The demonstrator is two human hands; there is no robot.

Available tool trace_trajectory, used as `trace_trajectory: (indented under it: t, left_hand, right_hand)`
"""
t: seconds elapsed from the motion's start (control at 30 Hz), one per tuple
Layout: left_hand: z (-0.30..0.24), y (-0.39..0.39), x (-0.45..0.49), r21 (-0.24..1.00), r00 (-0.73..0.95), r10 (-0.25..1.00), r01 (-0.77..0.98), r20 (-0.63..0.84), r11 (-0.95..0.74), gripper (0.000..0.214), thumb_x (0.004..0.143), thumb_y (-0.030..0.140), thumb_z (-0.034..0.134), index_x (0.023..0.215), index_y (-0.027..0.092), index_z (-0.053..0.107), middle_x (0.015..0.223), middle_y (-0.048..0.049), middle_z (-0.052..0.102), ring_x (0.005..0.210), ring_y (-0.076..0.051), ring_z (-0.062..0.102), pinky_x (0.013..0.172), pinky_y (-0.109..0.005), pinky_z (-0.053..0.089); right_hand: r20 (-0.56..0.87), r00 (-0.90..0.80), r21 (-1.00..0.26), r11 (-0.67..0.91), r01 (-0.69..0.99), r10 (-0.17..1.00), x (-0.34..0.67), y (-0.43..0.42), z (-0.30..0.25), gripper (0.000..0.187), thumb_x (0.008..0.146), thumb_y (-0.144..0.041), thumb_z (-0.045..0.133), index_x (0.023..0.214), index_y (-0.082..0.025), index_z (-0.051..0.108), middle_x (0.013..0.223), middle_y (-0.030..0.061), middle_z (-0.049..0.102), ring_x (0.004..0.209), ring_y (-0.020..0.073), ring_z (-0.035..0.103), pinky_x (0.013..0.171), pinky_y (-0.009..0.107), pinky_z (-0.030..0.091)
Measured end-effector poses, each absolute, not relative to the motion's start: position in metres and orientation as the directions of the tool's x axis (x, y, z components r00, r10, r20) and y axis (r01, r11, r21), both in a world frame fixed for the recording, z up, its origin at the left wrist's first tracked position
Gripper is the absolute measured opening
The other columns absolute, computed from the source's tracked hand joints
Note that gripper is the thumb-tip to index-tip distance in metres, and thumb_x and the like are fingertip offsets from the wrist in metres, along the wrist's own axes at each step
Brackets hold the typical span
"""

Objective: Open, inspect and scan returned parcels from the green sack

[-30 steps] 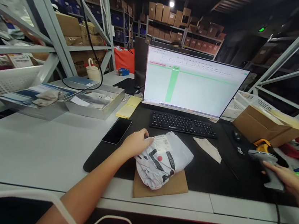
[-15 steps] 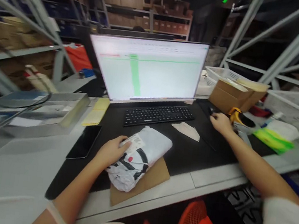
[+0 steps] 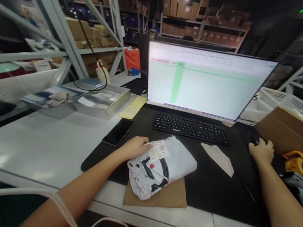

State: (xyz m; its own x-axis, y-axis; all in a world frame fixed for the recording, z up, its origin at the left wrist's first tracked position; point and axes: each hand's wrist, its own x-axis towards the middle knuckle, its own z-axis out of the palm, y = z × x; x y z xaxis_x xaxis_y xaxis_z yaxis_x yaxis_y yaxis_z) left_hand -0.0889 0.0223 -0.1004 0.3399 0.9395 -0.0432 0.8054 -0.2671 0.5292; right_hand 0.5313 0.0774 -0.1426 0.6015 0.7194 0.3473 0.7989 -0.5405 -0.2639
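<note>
My left hand (image 3: 136,147) grips the upper left side of a white plastic parcel (image 3: 179,159), its thumb over the label's edge. The parcel bears black markings and a red dot, and lies on a flat piece of brown cardboard (image 3: 173,197) at the desk's front edge. Off to the right, my right hand (image 3: 263,152) is curled over a black computer mouse (image 3: 254,141), mostly covered by the fingers. Between the hands sit a black keyboard (image 3: 191,127) and a pale paper scrap (image 3: 217,159). Behind them stands a lit monitor (image 3: 210,84) showing a spreadsheet-like page with a green column.
A phone (image 3: 118,131) and yellow sticky notes (image 3: 133,107) lie left of the parcel. Grey trays (image 3: 108,104) with papers stand farther left. At right are a cardboard box (image 3: 288,126), a yellow-and-black scanner-like device (image 3: 297,162) and a thin black stick (image 3: 244,185).
The head view has turned left, so the desk and monitor appear farther right. My left hand is still on the parcel and my right hand still on the mouse.
</note>
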Motion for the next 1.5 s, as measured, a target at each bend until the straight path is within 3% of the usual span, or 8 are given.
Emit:
trace_trajectory:
  t: [0.27, 0.77, 1.1, 1.23, 1.37, 1.5]
  left_hand:
    - [-0.099, 0.020, -0.088, 0.509, 0.323, 0.942, 0.828, -0.089, -0.236, 0.039, 0.095, 0.055, 0.050, 0.086, 0.021, 0.065, 0.090, -0.0065, 0.073, 0.079, -0.023, 0.065, 0.065, -0.031, 0.035]
    - [-0.103, 0.023, -0.088, 0.484, 0.338, 0.937, 0.836, -0.085, -0.257, 0.043, 0.095, 0.058, 0.051, 0.081, 0.020, 0.066, 0.087, -0.0079, 0.073, 0.079, -0.024, 0.066, 0.064, -0.031, 0.036]
    - [-0.104, 0.024, -0.088, 0.475, 0.349, 0.934, 0.837, -0.078, -0.273, 0.045, 0.096, 0.060, 0.048, 0.089, 0.020, 0.069, 0.093, -0.0086, 0.075, 0.083, -0.025, 0.068, 0.068, -0.031, 0.039]
    - [-0.105, 0.024, -0.088, 0.534, 0.372, 0.925, 0.799, -0.079, -0.276, 0.049, 0.097, 0.061, 0.046, 0.094, 0.020, 0.071, 0.101, -0.0094, 0.076, 0.090, -0.026, 0.069, 0.074, -0.032, 0.043]
    - [-0.102, 0.022, -0.085, 0.638, 0.400, 0.915, 0.719, -0.052, -0.278, 0.053, 0.094, 0.066, 0.047, 0.074, 0.019, 0.062, 0.081, -0.0051, 0.069, 0.076, -0.022, 0.063, 0.067, -0.031, 0.041]
    - [-0.100, 0.021, -0.083, 0.703, 0.397, 0.917, 0.660, -0.027, -0.265, 0.053, 0.091, 0.066, 0.050, 0.070, 0.018, 0.058, 0.071, -0.0009, 0.061, 0.069, -0.018, 0.056, 0.061, -0.029, 0.038]
  right_hand:
    - [0.312, 0.603, -0.278, -0.537, 0.797, 0.734, 0.551, 0.089, -0.155, 0.067, 0.096, -0.052, 0.044, 0.155, -0.020, 0.052, 0.160, 0.0203, 0.042, 0.143, 0.0413, 0.048, 0.118, 0.051, 0.041]
    - [0.339, 0.569, -0.317, -0.479, 0.819, 0.749, 0.555, 0.090, -0.159, 0.065, 0.096, -0.048, 0.049, 0.152, -0.018, 0.055, 0.158, 0.0220, 0.044, 0.142, 0.0396, 0.048, 0.118, 0.049, 0.039]
    - [0.310, 0.586, -0.289, -0.513, 0.808, 0.749, 0.551, 0.089, -0.155, 0.066, 0.096, -0.052, 0.044, 0.151, -0.020, 0.056, 0.158, 0.0203, 0.043, 0.137, 0.0402, 0.051, 0.115, 0.049, 0.041]
    - [0.301, 0.589, -0.290, -0.517, 0.806, 0.750, 0.550, 0.089, -0.154, 0.066, 0.096, -0.052, 0.046, 0.154, -0.021, 0.053, 0.160, 0.0198, 0.042, 0.139, 0.0401, 0.049, 0.115, 0.050, 0.041]
    - [0.303, 0.592, -0.296, -0.517, 0.803, 0.747, 0.550, 0.088, -0.154, 0.066, 0.096, -0.053, 0.047, 0.155, -0.022, 0.052, 0.160, 0.0194, 0.042, 0.137, 0.0399, 0.051, 0.112, 0.049, 0.043]
    - [0.311, 0.587, -0.292, -0.512, 0.808, 0.748, 0.549, 0.088, -0.153, 0.066, 0.096, -0.053, 0.046, 0.154, -0.022, 0.053, 0.159, 0.0183, 0.043, 0.136, 0.0372, 0.052, 0.111, 0.046, 0.044]
